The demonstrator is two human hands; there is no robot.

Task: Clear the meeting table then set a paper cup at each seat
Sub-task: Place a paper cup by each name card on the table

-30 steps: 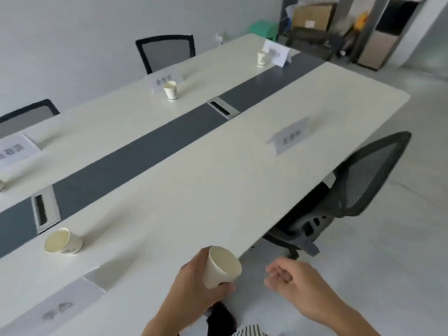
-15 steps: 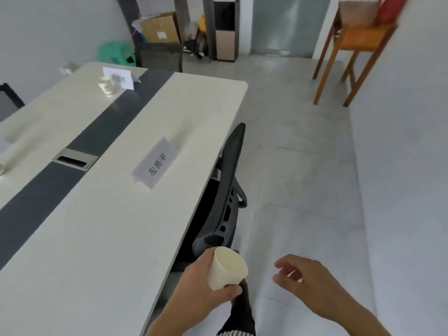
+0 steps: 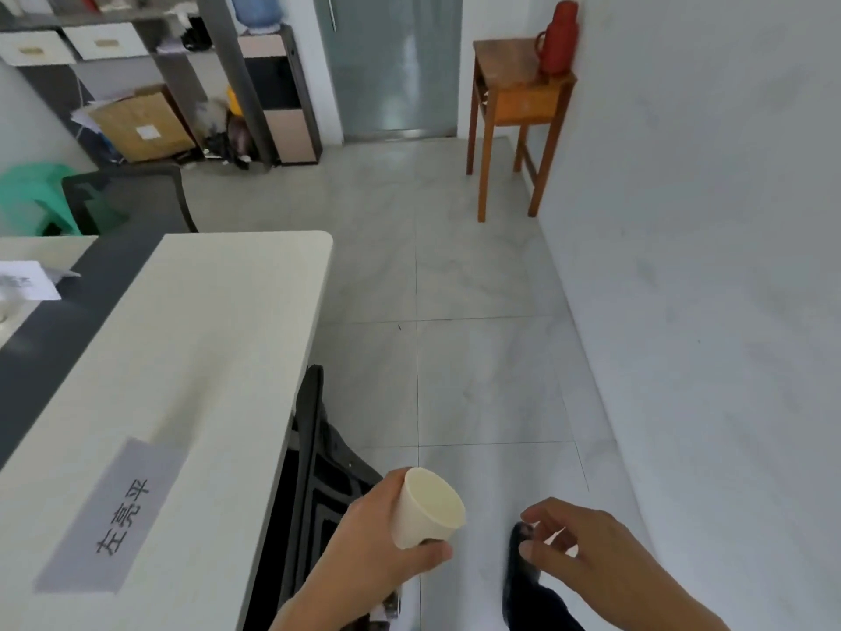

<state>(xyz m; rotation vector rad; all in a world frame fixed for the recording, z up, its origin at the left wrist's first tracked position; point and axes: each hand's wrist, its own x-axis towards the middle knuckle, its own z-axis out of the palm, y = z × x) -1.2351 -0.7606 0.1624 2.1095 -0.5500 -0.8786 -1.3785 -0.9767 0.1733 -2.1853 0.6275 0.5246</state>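
Note:
My left hand (image 3: 377, 544) grips a cream paper cup (image 3: 425, 507), tilted with its mouth up and to the right, held over the floor just right of the table edge. My right hand (image 3: 578, 553) hovers beside it, fingers loosely curled, holding nothing. The white meeting table (image 3: 218, 339) with a dark centre strip fills the left side. A grey name card (image 3: 116, 516) lies on it near me, and a white name card (image 3: 27, 280) stands at the far left edge.
A black mesh chair (image 3: 314, 453) is tucked under the table by my left arm, another chair (image 3: 132, 198) stands at the far end. A wooden side table (image 3: 519, 107) holds a red thermos (image 3: 557, 38). Shelving, a cardboard box (image 3: 136, 120), a green stool (image 3: 32, 193).
My view has swung right and forward along the table's side, from the tabletop to the floor, door and wall. The cup stays in my left hand; the right hand stays empty.

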